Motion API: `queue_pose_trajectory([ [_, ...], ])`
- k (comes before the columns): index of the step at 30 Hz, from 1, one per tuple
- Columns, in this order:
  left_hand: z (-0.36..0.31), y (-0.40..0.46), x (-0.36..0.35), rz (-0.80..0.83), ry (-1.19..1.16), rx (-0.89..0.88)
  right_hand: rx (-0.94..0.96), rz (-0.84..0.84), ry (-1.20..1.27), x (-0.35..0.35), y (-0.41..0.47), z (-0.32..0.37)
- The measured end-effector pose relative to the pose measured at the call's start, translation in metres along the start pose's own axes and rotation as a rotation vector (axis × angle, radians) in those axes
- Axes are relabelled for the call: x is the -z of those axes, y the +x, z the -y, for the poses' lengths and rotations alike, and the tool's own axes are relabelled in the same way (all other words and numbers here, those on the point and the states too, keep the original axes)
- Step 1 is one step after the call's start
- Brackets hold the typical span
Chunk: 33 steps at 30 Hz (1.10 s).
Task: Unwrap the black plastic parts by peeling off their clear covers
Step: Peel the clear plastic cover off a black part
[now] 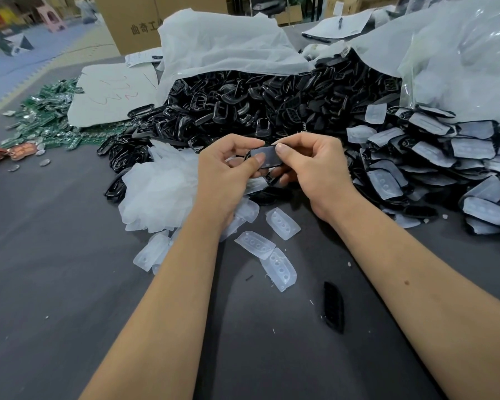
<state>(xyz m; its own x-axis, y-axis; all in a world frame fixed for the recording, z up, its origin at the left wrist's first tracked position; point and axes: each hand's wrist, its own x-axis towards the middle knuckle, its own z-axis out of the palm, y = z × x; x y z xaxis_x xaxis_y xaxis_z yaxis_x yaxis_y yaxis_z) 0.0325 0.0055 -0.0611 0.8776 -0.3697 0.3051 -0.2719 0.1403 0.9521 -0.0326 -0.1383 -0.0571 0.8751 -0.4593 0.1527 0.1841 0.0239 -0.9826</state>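
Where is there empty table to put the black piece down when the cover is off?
Bare grey table lies at the near left, bordered by the white film heap and the left forearm. A smaller patch sits between the forearms, below the loose clear covers, beside a lone black part. The far side, by the black parts pile, is crowded.

Two bare forearms enter from the lower edge, no sleeves, gloves, watch or rings visible; left hand [228, 168] and right hand [309, 166] both ungloved; fingernails short, unpainted; small dark mole on right forearm.
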Motion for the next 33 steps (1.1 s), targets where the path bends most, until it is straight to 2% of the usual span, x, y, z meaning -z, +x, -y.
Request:
queue_pose_trajectory([
  [9, -0.001, 0.001, 0.001, -0.028, 0.05, 0.075, 0.023, 0.013, -0.138, -0.003, 0.0, -0.003],
  [16, -0.003, -0.001, 0.001, -0.053, 0.003, 0.087, 0.198, -0.024, -0.508, -0.006, -0.003, -0.001],
  [23, -0.002, 0.0, -0.001, -0.052, -0.014, 0.071, 0.135, -0.007, -0.32, -0.004, -0.003, -0.002],
  [28, -0.006, 0.001, -0.001, -0.111, -0.056, 0.153, 0.097, -0.002, -0.284, -0.006, -0.004, -0.002],
  [31, -0.009, 0.002, -0.001, -0.218, -0.147, 0.228, 0.16, 0.023, -0.224, -0.004, -0.006, 0.002],
  [33, -0.011, 0.003, 0.0, -0.244, -0.183, 0.262, 0.279, 0.027, -0.338, -0.004, -0.008, 0.005],
])
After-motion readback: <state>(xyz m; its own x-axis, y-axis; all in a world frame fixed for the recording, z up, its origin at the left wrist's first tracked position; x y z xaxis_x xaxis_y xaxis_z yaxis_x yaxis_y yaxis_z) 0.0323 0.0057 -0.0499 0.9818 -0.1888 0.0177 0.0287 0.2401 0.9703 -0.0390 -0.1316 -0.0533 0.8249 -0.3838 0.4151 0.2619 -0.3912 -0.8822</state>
